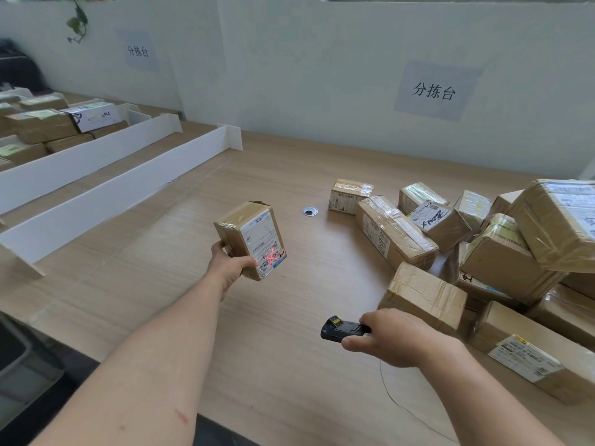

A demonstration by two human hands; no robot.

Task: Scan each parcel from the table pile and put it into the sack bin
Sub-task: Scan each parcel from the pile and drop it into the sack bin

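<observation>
Two hands share the work at the centre of the frame. The left hand [230,263] curls round the lower end of a small taped parcel [252,239], thumb on the front edge and fingers behind, holding it upright above the table [257,375] with its white label [262,241] tilted toward the person, apparently so the barcode faces the reader. The right hand [392,341], lower and to the right, grips a black scanner [343,329], fingers wrapped over its body and its nose aimed up-left at the parcel. A red laser cross [271,258] falls on the lower part of the label, so the scan step looks to be in hand, with the drop into the bin not yet done. A thin cable [397,403] trails from the scanner toward the bottom of the frame.

Further right lies the pile [483,252], many brown boxes heaped against each other and awaiting their turn. White dividers [128,188] run toward the upper left, with more boxes behind them. A grey container [19,358] at the lower left edge may be the sack bin, though too little shows to be sure.
</observation>
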